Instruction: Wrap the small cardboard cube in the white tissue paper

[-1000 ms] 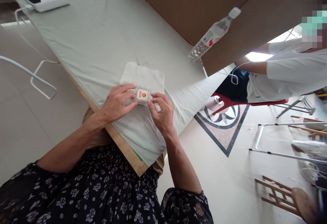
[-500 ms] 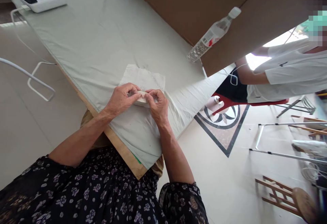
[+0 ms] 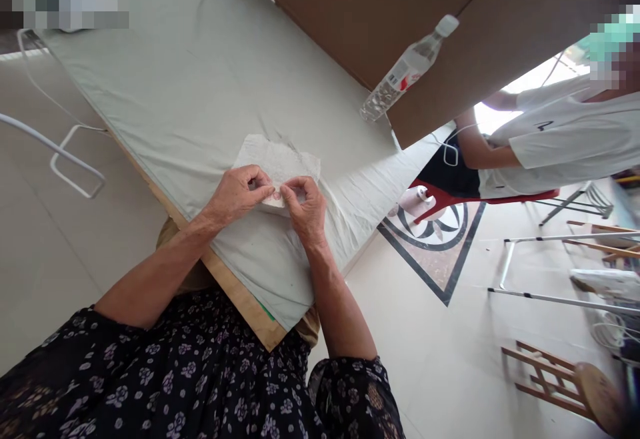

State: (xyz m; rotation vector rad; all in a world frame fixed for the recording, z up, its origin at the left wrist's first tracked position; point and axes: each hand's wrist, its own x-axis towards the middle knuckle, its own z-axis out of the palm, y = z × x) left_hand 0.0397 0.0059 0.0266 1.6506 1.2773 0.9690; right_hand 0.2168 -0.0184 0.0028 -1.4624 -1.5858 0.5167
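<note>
A thin whitish sheet (image 3: 280, 157) lies near the corner of the cloth-covered table (image 3: 175, 92), its near edge raised or folded between my hands. My left hand (image 3: 245, 192) pinches this near edge from the left, thumb and fingertips together. From the right, my right hand (image 3: 306, 207) pinches the same edge, its thumb and forefinger close to the left fingertips. Both hands rest low over the sheet, with only a small gap between them. What lies inside the fold, if anything, is too small to tell.
A large brown cardboard panel (image 3: 345, 19) stands at the back right, a clear plastic bottle (image 3: 407, 69) beside it. A person in a white shirt (image 3: 560, 139) sits at the right. White cables hang off the left edge. A wooden stool (image 3: 555, 379) is at lower right.
The near edge of the sheet now looks flatter and more pressed between my fingertips. My hands have hardly moved. The whole view has shifted slightly.
</note>
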